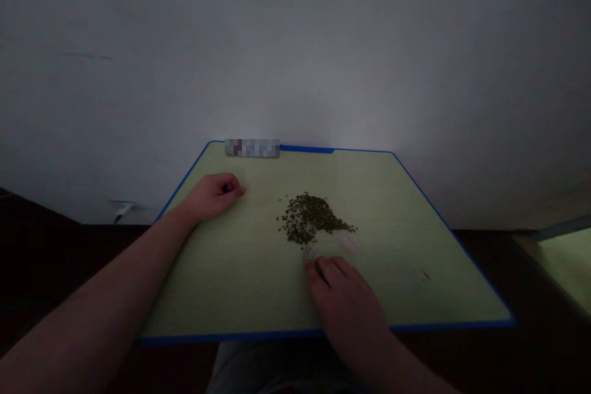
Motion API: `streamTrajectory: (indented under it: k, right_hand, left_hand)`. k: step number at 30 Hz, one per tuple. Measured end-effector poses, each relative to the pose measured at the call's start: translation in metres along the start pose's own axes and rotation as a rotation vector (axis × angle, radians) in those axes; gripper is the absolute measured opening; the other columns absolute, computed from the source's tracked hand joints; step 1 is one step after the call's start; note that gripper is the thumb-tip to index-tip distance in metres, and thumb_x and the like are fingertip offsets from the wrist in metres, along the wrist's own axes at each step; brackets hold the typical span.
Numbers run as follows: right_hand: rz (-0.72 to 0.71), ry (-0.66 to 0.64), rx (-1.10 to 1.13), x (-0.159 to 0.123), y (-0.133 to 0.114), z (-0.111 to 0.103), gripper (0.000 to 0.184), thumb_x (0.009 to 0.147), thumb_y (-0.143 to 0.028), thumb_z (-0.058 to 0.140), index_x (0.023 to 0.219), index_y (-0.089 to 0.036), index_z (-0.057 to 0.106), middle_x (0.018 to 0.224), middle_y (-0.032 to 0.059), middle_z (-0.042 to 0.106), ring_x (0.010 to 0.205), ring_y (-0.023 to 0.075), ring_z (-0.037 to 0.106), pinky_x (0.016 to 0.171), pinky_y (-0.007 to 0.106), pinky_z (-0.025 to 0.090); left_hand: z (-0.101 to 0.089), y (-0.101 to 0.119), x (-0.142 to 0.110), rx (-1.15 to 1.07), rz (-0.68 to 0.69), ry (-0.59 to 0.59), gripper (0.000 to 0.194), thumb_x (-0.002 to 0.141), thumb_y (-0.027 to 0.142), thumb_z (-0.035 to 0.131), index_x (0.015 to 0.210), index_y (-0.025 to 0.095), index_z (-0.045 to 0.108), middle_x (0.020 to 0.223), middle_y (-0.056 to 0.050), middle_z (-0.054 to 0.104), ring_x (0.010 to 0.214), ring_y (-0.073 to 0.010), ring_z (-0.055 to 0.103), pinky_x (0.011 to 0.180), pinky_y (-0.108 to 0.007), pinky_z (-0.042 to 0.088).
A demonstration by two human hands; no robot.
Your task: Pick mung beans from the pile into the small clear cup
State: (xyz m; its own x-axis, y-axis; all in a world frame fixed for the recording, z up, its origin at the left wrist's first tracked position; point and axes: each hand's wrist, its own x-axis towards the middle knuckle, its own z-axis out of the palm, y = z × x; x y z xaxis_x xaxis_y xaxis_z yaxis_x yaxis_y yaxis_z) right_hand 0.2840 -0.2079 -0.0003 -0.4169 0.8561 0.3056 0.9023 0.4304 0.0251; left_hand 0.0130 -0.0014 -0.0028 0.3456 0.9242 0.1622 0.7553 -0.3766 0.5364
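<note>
A low pile of small dark-green beans [318, 212], resembling mung beans, lies in the middle of the pale green tabletop [221, 283]. Pale grains like rice [348, 240] are spread at its near right side, and more show among the beans. Just in front of the pile, my right hand [344, 295] is closed on a small, clear or pale rounded object [313, 252]. Its kind is unclear because my fingers cover most of it. To the left of the pile, my left hand [215, 195] rests on the table, fingers curled and thumb tip against them, with nothing visible inside.
Blue edging borders the table. A flat, blurred-out strip-like object [252, 148] lies at the back left edge, near a grey-white wall [295, 61]. A small dark reddish sliver [426, 275] is on the right of the tabletop. Another pale surface [567, 258] shows at far right.
</note>
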Motion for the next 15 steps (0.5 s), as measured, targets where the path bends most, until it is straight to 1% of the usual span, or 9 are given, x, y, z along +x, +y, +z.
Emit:
streamTrajectory:
  k: [4, 8, 12, 15]
  right_hand:
    - [0.026, -0.026, -0.022, 0.0, 0.003, 0.0, 0.039, 0.073, 0.001, 0.067, 0.11, -0.009, 0.069, 0.095, 0.0114, 0.07, 0.084, 0.0245, 0.064, 0.074, 0.035, 0.057]
    - [0.055, -0.061, -0.079, -0.006, 0.013, 0.002, 0.04, 0.075, 0.002, 0.062, 0.113, -0.011, 0.068, 0.1, 0.0119, 0.07, 0.088, 0.0246, 0.064, 0.076, 0.034, 0.056]
    - [0.079, -0.044, -0.094, -0.011, 0.023, 0.004, 0.038, 0.076, 0.0, 0.062, 0.112, -0.01, 0.069, 0.101, 0.0131, 0.07, 0.089, 0.0256, 0.064, 0.078, 0.036, 0.056]
    - [0.063, -0.011, -0.073, -0.012, 0.029, 0.002, 0.035, 0.077, -0.003, 0.063, 0.111, -0.007, 0.069, 0.1, 0.0144, 0.071, 0.087, 0.0268, 0.064, 0.077, 0.038, 0.057]
  left_hand:
    - [0.0, 0.0, -0.001, -0.011, -0.005, 0.001, 0.031, 0.081, 0.046, 0.053, 0.068, 0.018, 0.055, 0.059, 0.002, 0.049, 0.057, -0.0119, 0.046, 0.056, -0.026, 0.035]
    - [0.001, -0.001, -0.001, -0.021, -0.003, 0.003, 0.031, 0.081, 0.046, 0.053, 0.068, 0.018, 0.054, 0.06, 0.002, 0.049, 0.058, -0.0117, 0.046, 0.056, -0.025, 0.035]
    - [0.001, -0.001, -0.001, -0.015, 0.0, 0.005, 0.031, 0.08, 0.046, 0.053, 0.068, 0.018, 0.054, 0.06, 0.002, 0.049, 0.058, -0.0113, 0.046, 0.056, -0.025, 0.035]
    - [0.001, -0.001, -0.002, -0.003, -0.003, 0.007, 0.032, 0.081, 0.047, 0.053, 0.068, 0.017, 0.055, 0.06, 0.002, 0.05, 0.058, -0.0114, 0.046, 0.057, -0.025, 0.035]
